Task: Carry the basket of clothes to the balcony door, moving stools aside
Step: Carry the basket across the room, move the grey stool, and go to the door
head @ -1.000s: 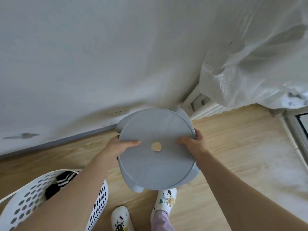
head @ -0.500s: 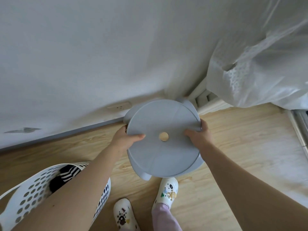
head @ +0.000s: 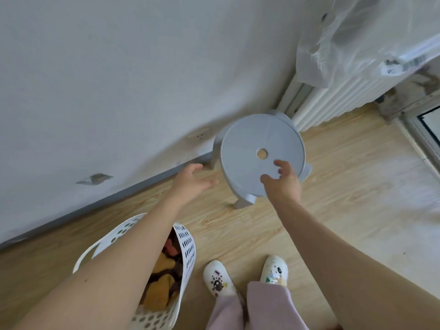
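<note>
A round grey plastic stool (head: 250,144) with a hole in its seat stands on the wooden floor against the wall, near the radiator. My left hand (head: 190,182) hovers just left of it, fingers apart, holding nothing. My right hand (head: 283,182) is over the seat's near edge, fingers spread, apart from the stool. A white perforated laundry basket (head: 188,246) with brown and yellow clothes sits on the floor at my lower left, partly hidden by my left forearm.
A white wall (head: 119,79) with a grey skirting board runs on the left. A white radiator (head: 338,101) under plastic sheeting stands at the right rear. A door frame (head: 426,134) shows at the far right. My feet in white clogs (head: 219,279) stand on wooden floor.
Both hands held the stool by its rim in the air; now the stool stands on the floor by the wall and both hands have let go and drawn back.
</note>
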`<state>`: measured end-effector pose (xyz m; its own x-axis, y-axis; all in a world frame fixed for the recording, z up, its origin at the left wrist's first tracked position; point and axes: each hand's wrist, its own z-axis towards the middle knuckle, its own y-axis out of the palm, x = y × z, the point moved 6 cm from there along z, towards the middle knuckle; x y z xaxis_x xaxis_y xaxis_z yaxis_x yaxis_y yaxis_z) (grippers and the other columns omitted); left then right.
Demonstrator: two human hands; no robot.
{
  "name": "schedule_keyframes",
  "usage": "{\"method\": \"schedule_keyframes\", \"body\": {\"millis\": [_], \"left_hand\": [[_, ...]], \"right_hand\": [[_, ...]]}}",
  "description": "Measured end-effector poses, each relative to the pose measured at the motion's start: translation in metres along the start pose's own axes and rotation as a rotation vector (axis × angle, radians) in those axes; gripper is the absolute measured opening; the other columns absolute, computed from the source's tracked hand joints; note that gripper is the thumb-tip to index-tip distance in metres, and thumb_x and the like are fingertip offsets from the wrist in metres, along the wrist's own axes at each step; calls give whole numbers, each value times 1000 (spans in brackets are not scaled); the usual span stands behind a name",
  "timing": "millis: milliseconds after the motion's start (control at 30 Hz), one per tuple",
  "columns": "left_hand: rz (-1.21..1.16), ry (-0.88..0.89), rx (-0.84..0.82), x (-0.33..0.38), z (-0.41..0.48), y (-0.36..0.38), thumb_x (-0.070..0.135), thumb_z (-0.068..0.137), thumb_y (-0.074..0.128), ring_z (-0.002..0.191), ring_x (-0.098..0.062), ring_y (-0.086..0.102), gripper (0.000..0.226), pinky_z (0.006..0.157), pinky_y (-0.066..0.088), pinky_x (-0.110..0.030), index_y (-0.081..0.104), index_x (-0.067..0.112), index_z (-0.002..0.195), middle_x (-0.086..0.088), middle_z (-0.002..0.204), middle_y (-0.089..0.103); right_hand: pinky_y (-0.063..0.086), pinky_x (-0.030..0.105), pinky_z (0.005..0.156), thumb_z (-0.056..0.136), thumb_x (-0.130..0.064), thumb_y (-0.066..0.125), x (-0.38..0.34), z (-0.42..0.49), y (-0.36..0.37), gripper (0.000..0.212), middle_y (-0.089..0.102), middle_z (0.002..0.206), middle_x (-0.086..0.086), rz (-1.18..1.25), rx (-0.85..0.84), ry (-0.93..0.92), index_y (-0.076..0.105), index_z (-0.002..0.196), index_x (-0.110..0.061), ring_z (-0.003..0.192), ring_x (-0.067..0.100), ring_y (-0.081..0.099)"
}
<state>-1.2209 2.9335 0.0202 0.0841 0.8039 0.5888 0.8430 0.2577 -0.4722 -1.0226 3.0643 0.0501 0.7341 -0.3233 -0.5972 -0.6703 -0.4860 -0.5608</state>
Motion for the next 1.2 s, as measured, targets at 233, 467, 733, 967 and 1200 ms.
{"method": "schedule_keyframes", "body": {"millis": [233, 467, 733, 967, 1200], "left_hand": [[75, 95, -27, -28, -44, -1, 35, 73, 79, 134, -20, 46, 71, 104, 36, -32, 51, 19, 135, -2, 146, 49], [112, 187, -49, -62, -116, -19, 36, 74, 78, 131, -20, 47, 66, 107, 40, -38, 52, 23, 133, -3, 145, 47], [248, 176, -96, -134, -201, -53, 31, 77, 76, 127, -20, 50, 64, 103, 41, -35, 51, 19, 134, -3, 143, 49], [307, 171, -127, -190, -203, -88, 26, 79, 75, 132, -22, 47, 62, 100, 42, -34, 51, 16, 135, -5, 144, 49], [362, 152, -161, -272, -168, -137, 33, 79, 74, 135, -22, 44, 65, 103, 43, -39, 49, 19, 137, -2, 147, 46]], "right_hand": [[50, 31, 79, 83, -17, 62, 28, -73, 30, 45, 62, 123, 5, 98, -105, 18, 58, 128, -20, 97, 19, 60], [44, 26, 70, 84, -13, 63, 72, -156, 43, 39, 67, 116, 5, 232, -48, 60, 61, 122, -16, 85, 15, 60], [42, 27, 73, 82, -10, 62, 118, -270, 89, 34, 68, 106, 6, 369, -80, 136, 64, 116, -12, 86, 18, 59], [43, 25, 61, 84, -11, 60, 130, -313, 151, 35, 63, 90, -2, 404, -100, 182, 63, 118, -15, 68, 6, 54], [43, 22, 51, 84, -8, 59, 140, -337, 232, 32, 61, 75, -6, 388, -27, 297, 63, 115, -14, 61, 10, 54]]}}
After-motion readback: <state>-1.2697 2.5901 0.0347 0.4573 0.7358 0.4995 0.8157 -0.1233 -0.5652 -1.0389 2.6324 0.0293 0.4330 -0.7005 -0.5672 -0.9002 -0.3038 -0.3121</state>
